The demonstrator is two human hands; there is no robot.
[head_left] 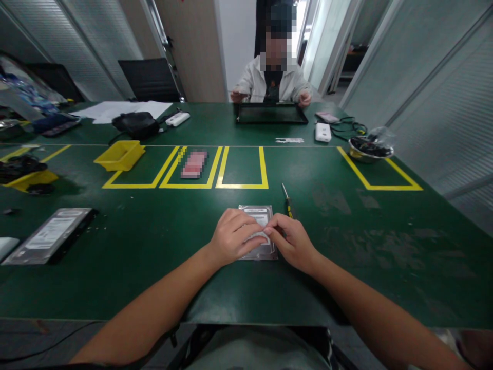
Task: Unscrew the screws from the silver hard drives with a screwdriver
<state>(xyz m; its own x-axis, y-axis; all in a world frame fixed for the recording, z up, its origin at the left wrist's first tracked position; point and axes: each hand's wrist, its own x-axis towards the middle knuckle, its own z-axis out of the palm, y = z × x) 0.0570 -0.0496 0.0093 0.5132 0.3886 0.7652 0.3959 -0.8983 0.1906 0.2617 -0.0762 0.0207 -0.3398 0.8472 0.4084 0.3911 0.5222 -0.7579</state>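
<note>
A silver hard drive (257,211) lies flat on the green table (154,288) straight in front of me. My left hand (234,236) rests on its left half, fingers curled down over the label. My right hand (293,241) sits at the drive's right edge, thumb and fingers pinched together on the top face; what they pinch, if anything, is too small to make out. A small screwdriver (287,200) with a yellow-and-black handle lies just beyond the drive, to its right, untouched.
Another drive (50,235) lies at the left. Yellow tape boxes mark the table's middle, with a yellow bin (120,155) and a pink item (194,164). A metal bowl (370,149) stands at right. A person (274,77) sits opposite behind a dark tray (271,114).
</note>
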